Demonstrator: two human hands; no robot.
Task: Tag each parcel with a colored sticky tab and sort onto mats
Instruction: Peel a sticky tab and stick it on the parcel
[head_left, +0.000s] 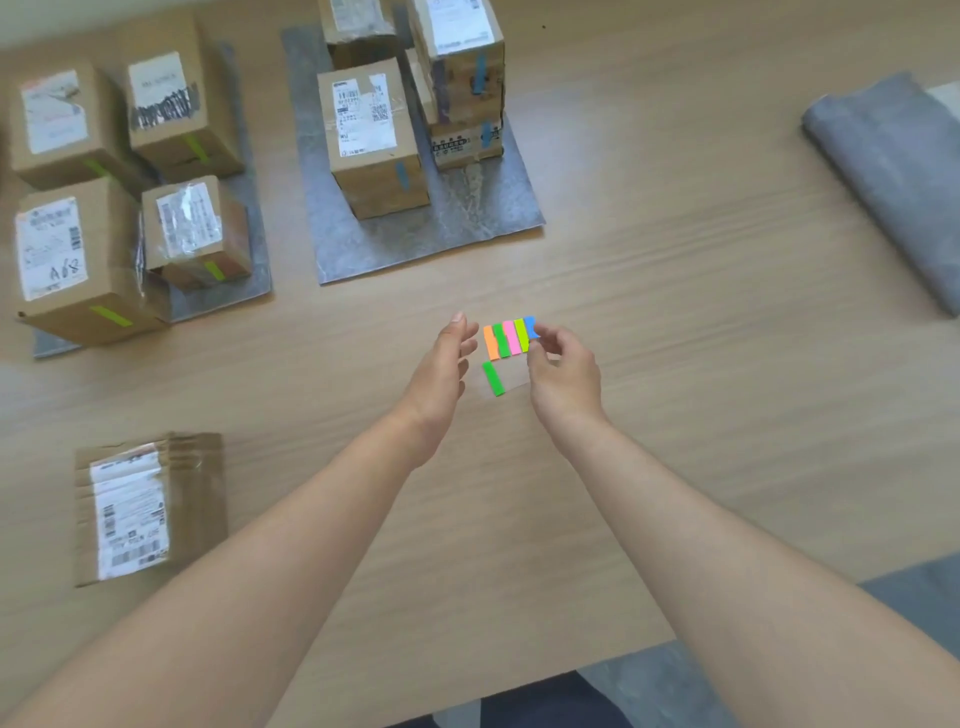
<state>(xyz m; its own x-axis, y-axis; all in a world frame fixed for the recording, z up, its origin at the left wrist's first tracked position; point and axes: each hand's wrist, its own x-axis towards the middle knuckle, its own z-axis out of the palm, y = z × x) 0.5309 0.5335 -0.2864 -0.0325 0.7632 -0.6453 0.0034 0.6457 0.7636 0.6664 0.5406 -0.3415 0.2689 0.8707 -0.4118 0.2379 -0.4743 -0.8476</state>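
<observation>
The right hand (563, 371) pinches the blue tab (530, 326) at the three o'clock edge of the sticky-tab pad (506, 340) on the table (675, 312). The left hand (447, 364), fingers straight and loosely apart, hovers at the pad's nine o'clock. Best to press those fingers onto the pad, then peel slowly so neighbouring tabs hold. The untagged flat parcel (148, 506) lies at eight o'clock, and a loose green tab (493, 378) at six.

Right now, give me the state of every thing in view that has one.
left hand, open, holding nothing, beside the tab strip
right hand, pinches the blue tab
loose green tab, flat on the table
flat parcel, no tab visible, off the mats
left-mat parcels, four, green-tagged
middle-mat parcels, blue-tagged where tabs show
grey mat, folded, far right
</observation>
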